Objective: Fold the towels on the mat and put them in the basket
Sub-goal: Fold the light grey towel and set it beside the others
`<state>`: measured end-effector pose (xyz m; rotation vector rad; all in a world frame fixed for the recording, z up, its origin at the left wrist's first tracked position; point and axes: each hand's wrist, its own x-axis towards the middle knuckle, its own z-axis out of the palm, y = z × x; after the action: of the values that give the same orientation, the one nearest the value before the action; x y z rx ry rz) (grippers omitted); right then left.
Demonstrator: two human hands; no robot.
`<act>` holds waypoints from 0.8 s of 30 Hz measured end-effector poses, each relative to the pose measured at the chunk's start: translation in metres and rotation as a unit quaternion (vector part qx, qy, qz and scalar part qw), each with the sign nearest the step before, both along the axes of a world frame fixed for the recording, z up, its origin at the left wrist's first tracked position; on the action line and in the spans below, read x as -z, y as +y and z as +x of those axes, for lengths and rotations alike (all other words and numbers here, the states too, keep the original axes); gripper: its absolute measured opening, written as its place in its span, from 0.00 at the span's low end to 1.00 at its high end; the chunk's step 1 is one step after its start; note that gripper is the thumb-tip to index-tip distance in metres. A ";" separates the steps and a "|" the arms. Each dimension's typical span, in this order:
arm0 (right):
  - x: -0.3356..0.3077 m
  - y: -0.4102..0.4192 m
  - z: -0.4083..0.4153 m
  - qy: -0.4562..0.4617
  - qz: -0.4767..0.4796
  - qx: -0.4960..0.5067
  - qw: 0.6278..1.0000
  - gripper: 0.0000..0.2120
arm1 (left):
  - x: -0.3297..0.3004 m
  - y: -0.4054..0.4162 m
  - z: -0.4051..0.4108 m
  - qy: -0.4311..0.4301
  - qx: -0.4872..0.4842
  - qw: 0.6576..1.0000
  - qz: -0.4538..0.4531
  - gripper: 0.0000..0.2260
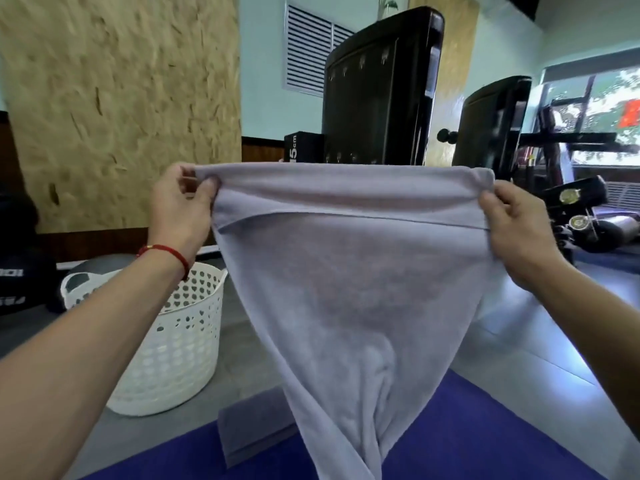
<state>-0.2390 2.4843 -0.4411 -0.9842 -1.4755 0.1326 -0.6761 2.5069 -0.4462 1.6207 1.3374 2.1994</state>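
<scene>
Two hands, left hand [180,206] and right hand [516,230], each grip pinching a top corner of the lavender towel [349,282]. It hangs over the blue mat [485,438]. White basket [173,348] stands on the floor at left.

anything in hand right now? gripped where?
A light lavender terry towel, held up over the mat. The left hand pinches its top left corner; the right hand pinches its top right corner.

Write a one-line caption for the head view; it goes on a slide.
Both hands, left and right, hold a grey towel up over the blue mat, white basket nearby.
</scene>
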 end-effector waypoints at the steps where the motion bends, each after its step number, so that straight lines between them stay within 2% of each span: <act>1: 0.000 0.004 0.001 -0.012 -0.004 0.011 1.000 0.10 | -0.007 0.006 0.007 0.011 0.001 1.000 -0.002 0.01; 3: 0.006 0.008 0.007 -0.003 -0.013 0.033 0.999 0.12 | -0.009 0.015 0.021 0.059 -0.012 0.998 -0.033 0.02; 7: 0.045 0.004 0.030 0.001 -0.063 0.089 0.994 0.23 | 0.020 0.017 0.034 0.141 -0.004 0.988 -0.055 0.03; 9: 0.076 -0.009 0.039 0.030 -0.091 0.075 0.993 0.19 | 0.046 0.019 0.038 0.151 0.006 0.985 -0.082 0.06; 12: 0.142 -0.042 0.045 0.079 -0.151 0.059 0.984 0.15 | 0.104 0.023 0.054 0.147 0.086 0.970 -0.175 0.06; 14: 0.204 -0.064 0.052 0.088 -0.211 0.053 0.972 0.16 | 0.159 0.028 0.061 0.153 0.193 0.926 -0.287 0.07; 17: 0.313 -0.101 0.076 0.101 -0.381 0.011 0.919 0.14 | 0.248 0.034 0.066 0.207 0.307 0.821 -0.435 0.16; 19: 0.370 -0.130 0.090 0.102 -0.509 -0.046 0.853 0.13 | 0.299 0.035 0.080 0.282 0.309 0.775 -0.474 0.14; 21: 0.404 -0.150 0.101 0.101 -0.594 -0.097 0.792 0.14 | 0.338 0.042 0.102 0.358 0.284 0.760 -0.461 0.08; 22: 0.414 -0.154 0.108 0.096 -0.610 -0.105 0.779 0.13 | 0.352 0.048 0.115 0.383 0.266 0.757 -0.458 0.05; 24: 0.426 -0.152 0.126 0.073 -0.613 -0.088 0.782 0.14 | 0.373 0.063 0.146 0.405 0.240 0.758 -0.451 0.10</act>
<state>-0.1130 2.3326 -0.8670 -1.7807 -1.2380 1.4181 -0.5302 2.5704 -0.8193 2.0944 1.4827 0.3288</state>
